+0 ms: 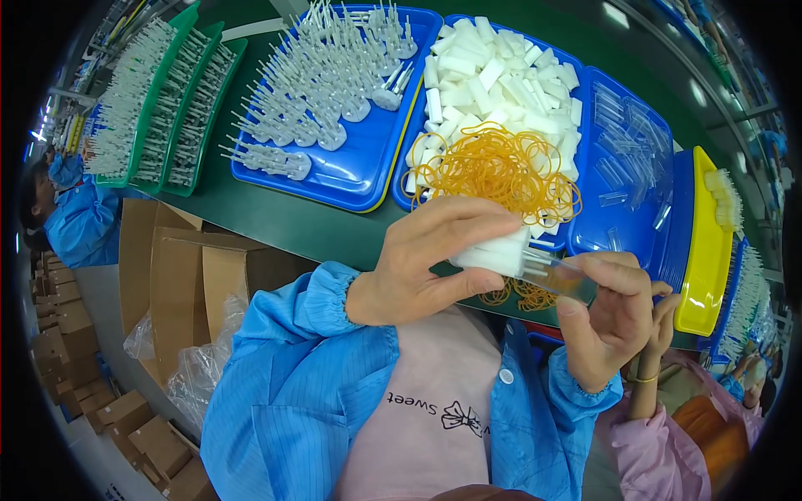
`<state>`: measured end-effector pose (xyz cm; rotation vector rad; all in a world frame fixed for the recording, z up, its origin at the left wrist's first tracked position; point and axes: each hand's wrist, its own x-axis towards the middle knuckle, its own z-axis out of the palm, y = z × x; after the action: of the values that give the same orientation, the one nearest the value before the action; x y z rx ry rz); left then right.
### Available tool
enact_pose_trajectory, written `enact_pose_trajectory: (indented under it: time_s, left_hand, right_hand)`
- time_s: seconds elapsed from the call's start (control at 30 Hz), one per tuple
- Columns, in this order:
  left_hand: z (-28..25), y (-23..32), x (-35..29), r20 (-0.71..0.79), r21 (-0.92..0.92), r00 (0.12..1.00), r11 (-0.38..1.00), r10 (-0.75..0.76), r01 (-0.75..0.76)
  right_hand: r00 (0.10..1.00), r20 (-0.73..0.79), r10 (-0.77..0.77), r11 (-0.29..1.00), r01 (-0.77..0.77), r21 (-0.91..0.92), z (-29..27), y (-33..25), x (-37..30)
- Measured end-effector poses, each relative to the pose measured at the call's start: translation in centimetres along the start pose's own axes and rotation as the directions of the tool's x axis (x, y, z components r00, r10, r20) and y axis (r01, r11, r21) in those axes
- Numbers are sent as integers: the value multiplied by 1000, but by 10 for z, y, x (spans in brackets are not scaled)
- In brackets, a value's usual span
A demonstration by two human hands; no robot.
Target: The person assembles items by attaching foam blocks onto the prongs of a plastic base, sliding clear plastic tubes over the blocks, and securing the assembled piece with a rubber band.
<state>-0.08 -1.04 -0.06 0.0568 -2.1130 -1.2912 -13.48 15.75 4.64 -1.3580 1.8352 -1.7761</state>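
Observation:
My left hand point(439, 260) is closed around a white foam block point(499, 253), thumb below and fingers above. Thin pale rods point(536, 264) stick out of the block's right side. Between the thumb and fingers of my right hand point(614, 313) is a clear plastic sleeve point(568, 282). The sleeve's left end meets the rod tips; whether they are inside it is hard to tell. Just beyond my hands, a heap of orange rubber bands point(501, 167) lies on white foam blocks point(484, 75) in a blue tray point(403, 179).
To the left, a blue tray point(351, 179) carries clear-based pieces with thin stems, beside green trays point(205, 125) of similar pieces. A blue tray point(597, 217) of clear sleeves and a yellow tray point(706, 250) lie right. A co-worker's hand point(660, 330) is close behind my right hand. Cardboard boxes point(180, 275) stand left.

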Motion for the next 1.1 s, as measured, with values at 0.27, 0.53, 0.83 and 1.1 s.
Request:
enact_pose_trajectory:
  time_s: [0.27,0.53,0.83,1.1]
  left_hand:
    - [0,4,0,-13,52,998,997,58,-58]
    - [3,3,4,-31,132,998,990,60,-55]
    - [6,5,-2,-79,87,997,996,-10,17]
    - [2,-2,-1,-139,-33,983,992,-123,119]
  right_hand:
    - [988,-70,-138,978,125,-165,11,2,-4]
    - [999,-27,26,998,-24,53,7,14,6]
    - [996,28,-85,996,84,33,3,5,9]
    - [888,-182,-423,865,455,211,-49,7,-1]
